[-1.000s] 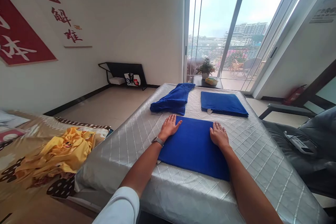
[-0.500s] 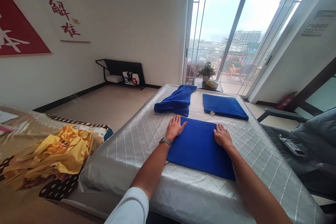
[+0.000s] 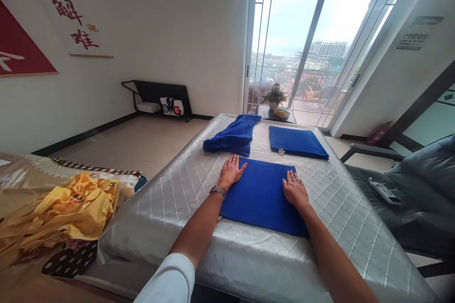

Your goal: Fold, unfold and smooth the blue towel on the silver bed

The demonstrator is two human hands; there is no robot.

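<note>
A blue cloth (image 3: 263, 199), folded into a flat rectangle like a towel, lies in front of me on a table with a silvery quilted cover (image 3: 167, 232). My left hand (image 3: 231, 171) rests flat on its upper left edge, fingers extended and thumb apart. On its right edge lies my right hand (image 3: 295, 188), also flat with fingers stretched out. Beyond them, a crumpled blue cloth (image 3: 232, 136) sits to the left. A neatly folded blue cloth (image 3: 297, 142) with a small white tag is at the right.
Yellow fabric (image 3: 83, 203) is heaped on a bed at the left. A dark armchair (image 3: 423, 184) holding a white power strip (image 3: 386, 192) stands on the right. Past the table's far end are a potted plant (image 3: 274, 95) and a glass sliding door (image 3: 295, 19).
The view has turned slightly to the right. My right hand has slid a little down the cloth's right edge; my left hand stays at the upper left.
</note>
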